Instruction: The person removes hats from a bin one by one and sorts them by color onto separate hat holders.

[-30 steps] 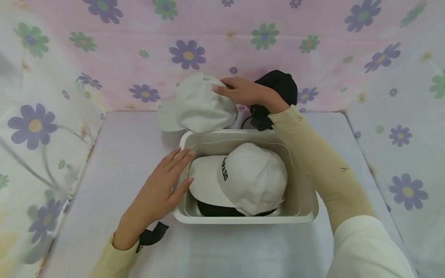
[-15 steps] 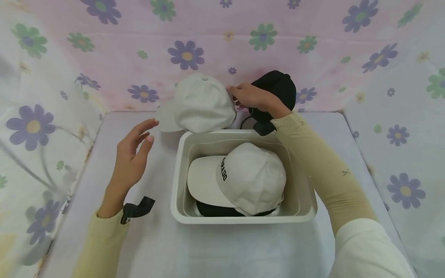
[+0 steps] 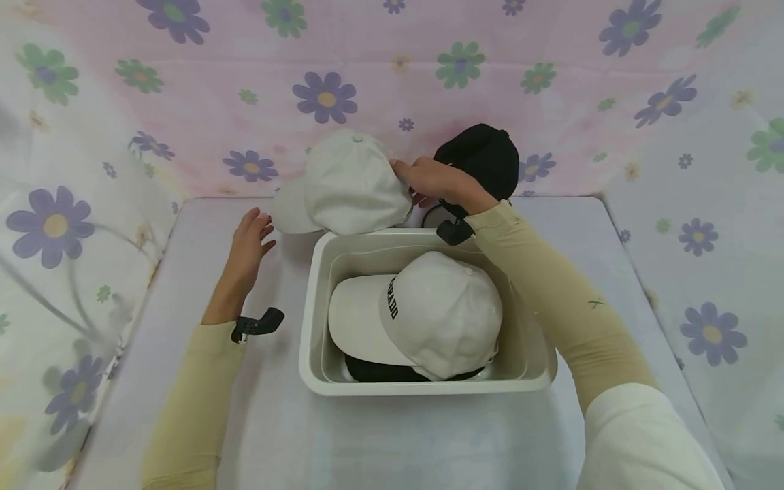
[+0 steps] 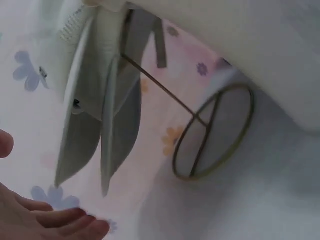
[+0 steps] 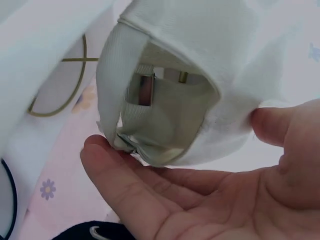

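At the back, a white cap (image 3: 358,180) sits raised with its brim to the left. Two brims (image 4: 120,135) hang side by side in the left wrist view, beside a thin metal stand (image 4: 160,87) with an oval base. My right hand (image 3: 437,180) is at the cap's back: thumb touching the crown, fingers stretched below the strap and buckle, as the right wrist view shows. My left hand (image 3: 250,245) hovers just left of the brim, fingers loosely bent and holding nothing. Another white cap (image 3: 447,320) with black lettering lies in a pale plastic bin (image 3: 422,388).
A black cap (image 3: 490,160) stands behind my right wrist, with a thin ring base (image 5: 11,200) near it. Black fabric (image 3: 380,371) shows under the cap in the bin. A flower-printed cloth (image 3: 380,75) walls in the table (image 3: 196,224) at the back and sides.
My right hand has come down from the crown's top to the cap's lower back. My left hand has left the bin's rim and moved up beside the brim. The cap has stayed put.
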{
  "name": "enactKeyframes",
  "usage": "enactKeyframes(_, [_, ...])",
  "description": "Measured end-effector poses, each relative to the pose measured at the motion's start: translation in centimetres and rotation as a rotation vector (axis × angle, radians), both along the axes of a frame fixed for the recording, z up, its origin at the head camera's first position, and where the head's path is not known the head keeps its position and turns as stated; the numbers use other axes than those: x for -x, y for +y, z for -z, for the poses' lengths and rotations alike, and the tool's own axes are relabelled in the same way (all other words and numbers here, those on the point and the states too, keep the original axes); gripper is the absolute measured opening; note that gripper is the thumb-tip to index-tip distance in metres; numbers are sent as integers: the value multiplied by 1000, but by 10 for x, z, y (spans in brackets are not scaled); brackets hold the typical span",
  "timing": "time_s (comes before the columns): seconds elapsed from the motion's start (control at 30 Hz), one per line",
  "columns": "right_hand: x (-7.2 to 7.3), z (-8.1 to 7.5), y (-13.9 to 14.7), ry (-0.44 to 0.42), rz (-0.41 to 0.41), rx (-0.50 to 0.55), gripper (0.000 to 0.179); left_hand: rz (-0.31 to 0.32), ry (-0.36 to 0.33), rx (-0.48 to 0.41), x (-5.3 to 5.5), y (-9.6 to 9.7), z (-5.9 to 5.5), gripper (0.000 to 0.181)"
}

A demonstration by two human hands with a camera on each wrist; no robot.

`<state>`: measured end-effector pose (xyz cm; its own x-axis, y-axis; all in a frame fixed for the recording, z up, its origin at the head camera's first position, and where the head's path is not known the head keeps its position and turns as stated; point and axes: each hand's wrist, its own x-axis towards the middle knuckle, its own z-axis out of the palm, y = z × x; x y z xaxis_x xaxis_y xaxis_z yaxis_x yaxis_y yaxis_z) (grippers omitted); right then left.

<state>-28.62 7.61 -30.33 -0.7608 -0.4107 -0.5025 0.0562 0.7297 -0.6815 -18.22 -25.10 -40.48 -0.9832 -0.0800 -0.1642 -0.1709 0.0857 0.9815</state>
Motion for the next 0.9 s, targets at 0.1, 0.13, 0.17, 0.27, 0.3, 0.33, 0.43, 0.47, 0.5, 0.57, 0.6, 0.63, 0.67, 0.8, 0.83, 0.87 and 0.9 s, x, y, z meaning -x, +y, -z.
enactKeyframes(0.1, [0, 1, -1, -15, 6, -3, 68, 20, -102, -263, 6, -2, 3, 53])
enactKeyframes(0.13, [0, 2, -2, -19, 3, -7, 68, 14, -117, -345, 7, -3, 4, 46])
enactKeyframes(0.17, [0, 2, -2, -21, 4, -7, 67, 3, -126, -412, 8, -4, 5, 38])
enactKeyframes(0.27, [-1, 2, -3, -13, 5, -22, 65, -40, -138, -518, 9, -5, 7, 20])
enactKeyframes(0.3, [-1, 1, -3, -9, 7, -28, 64, -49, -137, -522, 10, -5, 8, 17])
enactKeyframes(0.33, [-2, 0, -3, -5, 9, -32, 64, -56, -138, -519, 10, -5, 8, 15])
enactKeyframes(0.43, [-3, -2, -3, 13, 12, -32, 64, -63, -132, -470, 11, -4, 10, 20])
enactKeyframes(0.47, [-3, -3, -3, 19, 11, -26, 63, -65, -130, -459, 11, -3, 10, 25])
enactKeyframes(0.5, [-2, -3, -3, 21, 12, -18, 62, -67, -127, -454, 12, -2, 10, 32])
enactKeyframes(0.57, [-3, -5, -3, 34, 12, -4, 59, -69, -129, -441, 13, -1, 10, 44])
enactKeyframes(0.6, [-2, -6, -3, 45, 11, 1, 57, -71, -132, -441, 14, -1, 10, 50])
enactKeyframes(0.63, [-2, -6, -3, 55, 11, 6, 56, -73, -137, -440, 15, 0, 9, 54])
enactKeyframes(0.67, [-2, -7, -3, 64, 13, 10, 54, -75, -144, -434, 16, 1, 9, 56])
enactKeyframes(0.8, [-2, -10, -2, 96, 33, 28, 49, -96, -174, -469, 21, 3, 8, 60])
enactKeyframes(0.83, [-2, -11, -2, 94, 44, 40, 48, -104, -179, -489, 22, 3, 8, 60])
enactKeyframes(0.87, [-2, -11, -2, 89, 55, 55, 48, -115, -185, -509, 23, 4, 8, 61])
enactKeyframes(0.9, [-3, -12, -2, 85, 66, 72, 47, -126, -189, -537, 24, 5, 8, 62])
